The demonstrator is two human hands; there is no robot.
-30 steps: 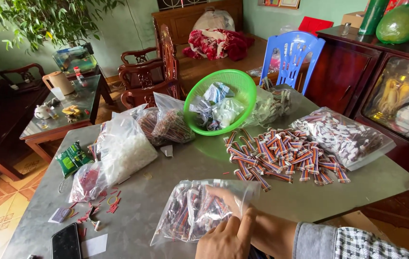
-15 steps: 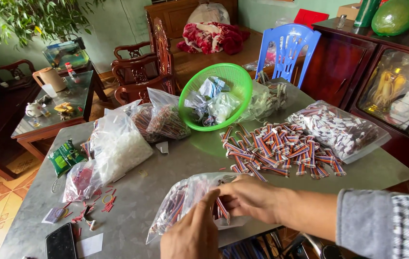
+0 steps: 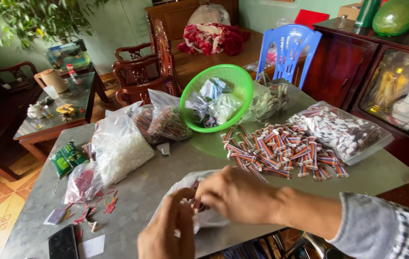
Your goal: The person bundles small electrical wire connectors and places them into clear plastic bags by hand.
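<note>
In the head view, a grey table [image 3: 166, 172] fills the middle of the frame. At lower centre lies a clear plastic bag [image 3: 204, 218] holding small red-and-white packets, mostly covered by the two hands. The right hand [image 3: 238, 194] reaches in from the lower right, its fingers curled together and pressed down on the bag's top. The left hand [image 3: 166, 230] rises from the bottom edge, fingers bent and closed on the bag's near edge.

Right of centre is a loose heap of striped red, blue and white packets [image 3: 281, 151]. Beyond it, at right, sits a flat clear bag of white-and-red pieces [image 3: 341, 132]. A green mesh basket [image 3: 235, 81] stands tilted at upper centre, with crumpled clear wrappers inside. Left of it are two clear bags of dark reddish contents [image 3: 161, 122] and a large bag of white pieces [image 3: 120, 146]. A small green packet [image 3: 66, 158] lies at left, and a black phone [image 3: 63, 243] at lower left.

Compared with half a second ago, both hands have closed in over the bag, hiding more of it.
</note>
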